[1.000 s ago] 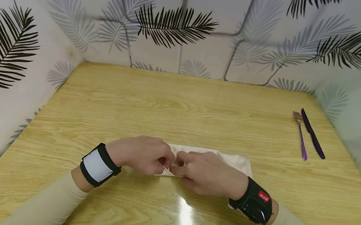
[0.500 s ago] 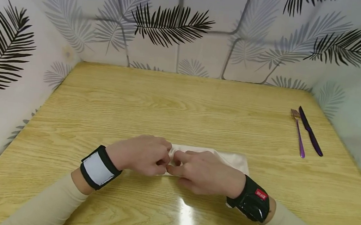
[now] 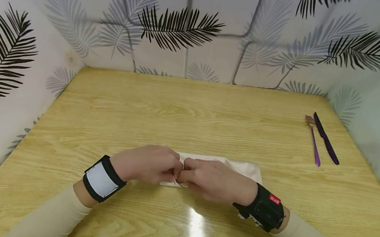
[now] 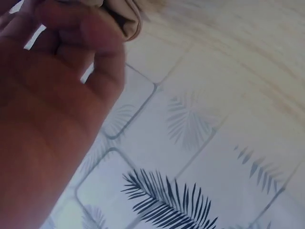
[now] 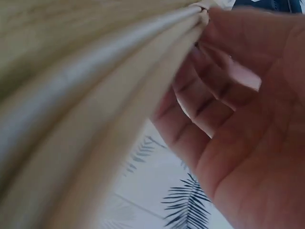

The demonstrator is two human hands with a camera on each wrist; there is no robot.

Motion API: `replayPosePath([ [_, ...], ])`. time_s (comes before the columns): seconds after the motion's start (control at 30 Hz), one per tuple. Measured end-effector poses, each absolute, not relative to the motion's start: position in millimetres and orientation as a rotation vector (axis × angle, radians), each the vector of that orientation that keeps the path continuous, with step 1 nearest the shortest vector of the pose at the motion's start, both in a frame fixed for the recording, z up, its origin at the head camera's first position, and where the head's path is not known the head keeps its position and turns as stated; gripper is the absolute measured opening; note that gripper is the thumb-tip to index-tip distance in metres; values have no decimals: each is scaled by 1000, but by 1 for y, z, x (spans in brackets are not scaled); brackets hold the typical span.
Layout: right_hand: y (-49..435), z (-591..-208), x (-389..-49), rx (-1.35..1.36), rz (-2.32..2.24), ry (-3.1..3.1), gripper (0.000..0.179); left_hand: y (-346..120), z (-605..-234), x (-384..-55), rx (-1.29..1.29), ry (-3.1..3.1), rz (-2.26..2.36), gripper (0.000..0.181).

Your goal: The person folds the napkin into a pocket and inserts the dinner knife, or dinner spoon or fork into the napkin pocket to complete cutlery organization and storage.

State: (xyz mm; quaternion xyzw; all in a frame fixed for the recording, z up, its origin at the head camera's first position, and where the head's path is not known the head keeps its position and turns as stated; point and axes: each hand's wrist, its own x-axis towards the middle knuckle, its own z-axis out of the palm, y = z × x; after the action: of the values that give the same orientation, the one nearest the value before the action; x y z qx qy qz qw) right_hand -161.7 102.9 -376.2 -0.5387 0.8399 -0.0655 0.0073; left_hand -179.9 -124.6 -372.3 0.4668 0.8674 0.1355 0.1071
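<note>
A cream cloth napkin, folded into a long strip, lies across the front middle of the table. With curled fingers my left hand pinches its middle near the front edge. My right hand pinches the same spot from the right, and the fingertips of both hands meet there. In the left wrist view a folded end of the napkin sticks out beyond the fingers. Pleats of the napkin run taut to the thumb and fingers in the right wrist view. Both hands cover the napkin's left and middle parts.
A purple fork and a dark purple knife lie side by side at the table's right. The wooden table is bordered at the back and sides by a leaf-patterned curtain.
The right hand's thumb and index finger have drawn together and come against the left fingertips. The gap between the hands has narrowed, and the napkin is gathered there.
</note>
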Motion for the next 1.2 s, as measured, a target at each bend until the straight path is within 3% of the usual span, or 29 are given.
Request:
replayPosePath([
  [0.2, 99, -382, -163, -1542, -373, 2568, 14, -125, -380, -186, 1373, 2553, 482, 13],
  [0.6, 99, -383, -163, -1564, -317, 2529, 16, -131, -378, -193, 1277, 2564, 476, 14],
  [0.93, 112, -380, -167, -1370, -288, 2514, 23, -126, -376, -186, 1449, 2642, 383, 12],
  [1.2, 113, -387, -169, -1492, -221, 2539, 15, -125, -381, -187, 1490, 2610, 411, 12],
])
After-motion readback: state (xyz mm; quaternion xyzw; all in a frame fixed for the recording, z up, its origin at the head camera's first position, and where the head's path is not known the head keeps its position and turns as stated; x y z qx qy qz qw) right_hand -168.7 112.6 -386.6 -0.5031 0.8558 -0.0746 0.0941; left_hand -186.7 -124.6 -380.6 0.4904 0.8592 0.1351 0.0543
